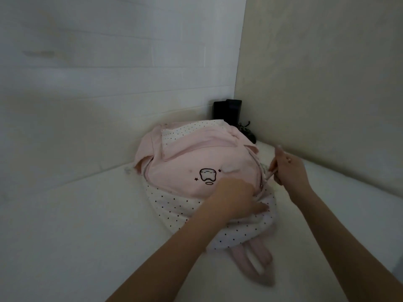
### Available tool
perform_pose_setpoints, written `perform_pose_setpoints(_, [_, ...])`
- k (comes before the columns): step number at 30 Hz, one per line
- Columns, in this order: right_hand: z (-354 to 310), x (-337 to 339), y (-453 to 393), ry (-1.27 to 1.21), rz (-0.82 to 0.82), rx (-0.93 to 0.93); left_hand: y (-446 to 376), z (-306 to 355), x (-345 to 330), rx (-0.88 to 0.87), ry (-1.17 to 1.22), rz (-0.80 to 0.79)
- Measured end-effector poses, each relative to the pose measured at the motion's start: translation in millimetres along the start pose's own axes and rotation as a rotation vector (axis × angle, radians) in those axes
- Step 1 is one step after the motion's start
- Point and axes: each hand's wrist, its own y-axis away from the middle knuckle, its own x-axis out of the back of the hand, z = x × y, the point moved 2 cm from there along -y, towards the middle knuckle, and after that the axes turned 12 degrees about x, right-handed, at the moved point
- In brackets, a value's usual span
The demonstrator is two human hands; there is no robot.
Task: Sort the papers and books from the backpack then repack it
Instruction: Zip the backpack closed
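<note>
- Backpack [187, 162]: pink fabric with white panels dotted in black; lies flat on the white surface [76, 225], centre of view, in the corner formed by two pale walls.
- Markings: one small black outline emblem [207, 175] on the pink front panel, with a star to each side and a small oval beneath; no readable writing or brand name.
- Contents: not visible; no papers or books show anywhere in view.
- Zip line [260, 171]: runs along the backpack's right edge; whether it is open or closed there cannot be told.
- Straps [254, 261]: pink, trailing off the near end of the backpack onto the surface.
- Left hand [236, 198]: palm down, pressed on the near right part of the backpack, fingers bunching the dotted fabric.
- Right hand [287, 168]: at the backpack's right edge, fingers pinched on a small pale zip pull [270, 174].
- Dark boxy object [227, 112]: upright in the far corner, just beyond the backpack.
- Dark tangled cord [246, 129]: lying beside that object, to its right.
</note>
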Motion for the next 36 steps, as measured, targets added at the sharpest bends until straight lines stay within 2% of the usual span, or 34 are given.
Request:
perform_pose_setpoints(3, [19.2,9.9,-5.5,0.666,-0.124,0.065,-7.0,-4.8,-9.6,-0.018,0.103,-0.100])
perform_pose_setpoints(5, [29.1,2.6,-12.6,0.936,-0.154,0.114,-11.3,-10.4,-5.8,-0.021,0.268,-0.234])
perform_pose_setpoints(8, [39.0,-15.1,-34.9,0.934,-0.084,0.086,-9.4,-29.3,0.4,0.061,0.678,-0.441])
perform_pose_setpoints(10, [37.8,-26.5,-54.9,0.892,-0.028,0.067,-7.2,-44.2,2.2,0.173,0.883,-0.497])
perform_pose_setpoints(15, [27.8,-73.3,-102.5,0.958,-0.059,0.172,-7.9,-65.8,2.0,0.289,1.166,-0.553])
perform_pose_setpoints(20, [29.4,-110.8,-119.3,1.007,-0.210,0.149,-15.2,-76.7,-8.4,0.375,1.372,-0.573])
perform_pose_setpoints(22, [33.6,-113.4,-117.9,0.959,-0.230,0.084,-16.1,-79.8,-13.5,0.404,1.471,-0.594])
perform_pose_setpoints(25, [45.3,-110.7,-109.7,0.705,-0.252,-0.064,-11.0,-80.3,-13.9,0.498,1.683,-0.637])
perform_pose_setpoints(30, [18.3,-69.3,-41.5,0.194,-0.127,-0.103,-7.3,-78.0,-3.5,0.529,1.694,-0.435])
perform_pose_setpoints(36, [-60.7,-23.9,72.1,-0.209,-0.228,-0.176,-8.3,-44.5,20.6,0.518,1.809,-0.179])
